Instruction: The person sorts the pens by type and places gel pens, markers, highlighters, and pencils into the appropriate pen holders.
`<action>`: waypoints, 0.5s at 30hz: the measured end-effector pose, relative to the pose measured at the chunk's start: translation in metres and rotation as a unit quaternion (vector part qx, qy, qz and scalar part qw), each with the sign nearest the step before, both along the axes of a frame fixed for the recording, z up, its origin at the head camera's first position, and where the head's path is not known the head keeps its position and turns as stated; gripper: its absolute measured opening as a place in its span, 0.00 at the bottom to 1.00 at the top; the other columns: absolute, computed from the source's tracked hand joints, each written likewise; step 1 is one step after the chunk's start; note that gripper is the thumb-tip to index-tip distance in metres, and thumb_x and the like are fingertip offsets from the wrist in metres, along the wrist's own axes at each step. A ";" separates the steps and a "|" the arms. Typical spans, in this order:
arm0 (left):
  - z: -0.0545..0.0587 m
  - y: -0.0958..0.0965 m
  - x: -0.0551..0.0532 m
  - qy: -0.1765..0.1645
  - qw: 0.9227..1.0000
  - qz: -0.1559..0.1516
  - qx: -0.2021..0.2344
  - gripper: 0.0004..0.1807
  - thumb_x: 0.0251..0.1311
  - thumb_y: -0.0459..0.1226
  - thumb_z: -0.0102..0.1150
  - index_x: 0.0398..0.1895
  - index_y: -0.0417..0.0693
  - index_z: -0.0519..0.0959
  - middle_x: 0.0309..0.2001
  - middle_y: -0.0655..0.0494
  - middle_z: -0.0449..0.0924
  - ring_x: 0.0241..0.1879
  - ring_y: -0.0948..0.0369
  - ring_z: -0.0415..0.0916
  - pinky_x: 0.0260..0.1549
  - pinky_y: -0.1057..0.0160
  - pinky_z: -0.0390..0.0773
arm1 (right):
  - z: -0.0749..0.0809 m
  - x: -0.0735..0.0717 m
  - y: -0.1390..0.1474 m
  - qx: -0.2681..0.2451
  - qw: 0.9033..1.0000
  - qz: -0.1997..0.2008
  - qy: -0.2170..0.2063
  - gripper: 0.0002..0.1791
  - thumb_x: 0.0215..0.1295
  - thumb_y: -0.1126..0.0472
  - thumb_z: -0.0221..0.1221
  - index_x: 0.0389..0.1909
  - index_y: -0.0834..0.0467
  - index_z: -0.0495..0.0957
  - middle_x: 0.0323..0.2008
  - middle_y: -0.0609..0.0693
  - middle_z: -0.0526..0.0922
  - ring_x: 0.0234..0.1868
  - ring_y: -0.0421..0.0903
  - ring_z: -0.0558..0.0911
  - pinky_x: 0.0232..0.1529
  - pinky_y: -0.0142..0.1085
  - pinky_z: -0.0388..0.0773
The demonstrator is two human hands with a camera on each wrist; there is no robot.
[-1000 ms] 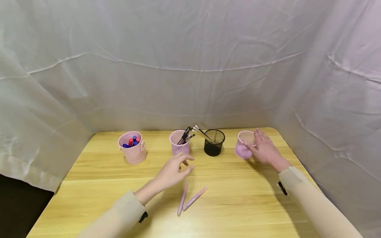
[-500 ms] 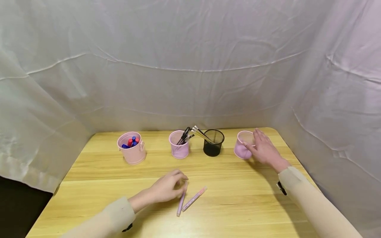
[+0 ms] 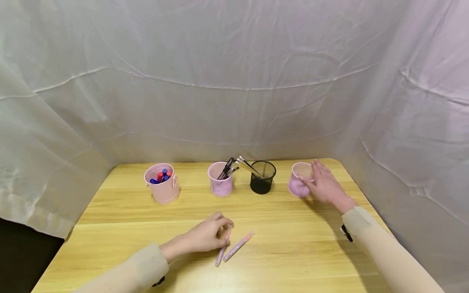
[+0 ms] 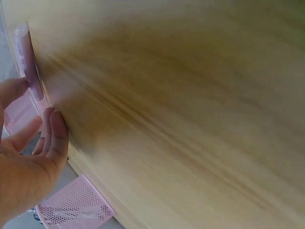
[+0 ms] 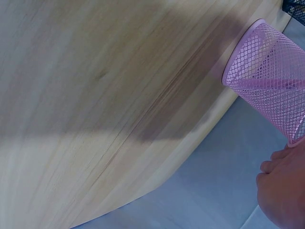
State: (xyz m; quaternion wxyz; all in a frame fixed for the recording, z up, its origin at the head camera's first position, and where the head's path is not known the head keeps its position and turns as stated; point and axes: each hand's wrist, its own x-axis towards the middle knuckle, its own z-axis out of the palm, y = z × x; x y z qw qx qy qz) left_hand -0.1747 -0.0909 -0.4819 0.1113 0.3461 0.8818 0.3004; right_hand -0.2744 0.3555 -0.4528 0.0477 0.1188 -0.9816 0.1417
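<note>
My left hand (image 3: 209, 235) pinches a pink-purple highlighter (image 3: 220, 256) lying on the wooden table, thumb on its near side and fingers by its pink end. In the left wrist view the thumb presses against the highlighter's barrel (image 4: 27, 57). A second highlighter (image 3: 238, 246) lies slanted just to the right. At the back right, my right hand (image 3: 327, 185) rests against a pink mesh cup (image 3: 298, 189), fingers straight along its right side and thumb across its front rim. The right wrist view shows fingertips (image 5: 271, 164) at the rim of that mesh cup (image 5: 271, 76).
A pink bucket (image 3: 166, 193) with red and blue markers stands at the back left. Mid-back are a pink mesh cup (image 3: 221, 188) with black pens and a black mesh cup (image 3: 261, 186) with pencils leaning left. Grey curtains (image 3: 234, 114) hang behind the table (image 3: 293, 260).
My left hand has come down and toward me from near the middle pink cup onto the left highlighter, whose near end has shifted slightly left. The right hand stays at its cup.
</note>
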 end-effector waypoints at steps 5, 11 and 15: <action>0.001 0.001 -0.001 -0.020 1.000 0.001 0.001 0.29 0.61 0.36 0.72 0.65 0.38 0.78 0.48 0.54 0.74 0.36 0.67 0.71 0.33 0.72 0.78 | 0.001 0.001 -0.002 0.001 1.000 0.000 -0.001 0.53 0.81 0.33 0.40 0.79 0.76 0.40 0.80 0.74 0.38 0.81 0.72 0.42 0.80 0.63 0.41; 0.004 0.000 -0.005 -0.037 0.999 0.000 0.014 0.28 0.56 0.30 0.72 0.62 0.36 0.78 0.47 0.53 0.74 0.36 0.66 0.73 0.32 0.72 0.79 | 0.003 0.003 -0.002 0.005 1.000 -0.002 -0.006 0.52 0.81 0.34 0.40 0.79 0.76 0.39 0.80 0.74 0.37 0.81 0.71 0.42 0.80 0.63 0.41; 0.005 -0.001 -0.007 -0.047 0.999 -0.001 0.025 0.29 0.53 0.27 0.71 0.61 0.35 0.78 0.47 0.52 0.74 0.34 0.67 0.73 0.31 0.71 0.80 | 0.002 0.002 -0.001 0.002 1.000 -0.001 -0.006 0.52 0.81 0.34 0.40 0.79 0.76 0.39 0.80 0.74 0.37 0.81 0.72 0.42 0.80 0.63 0.39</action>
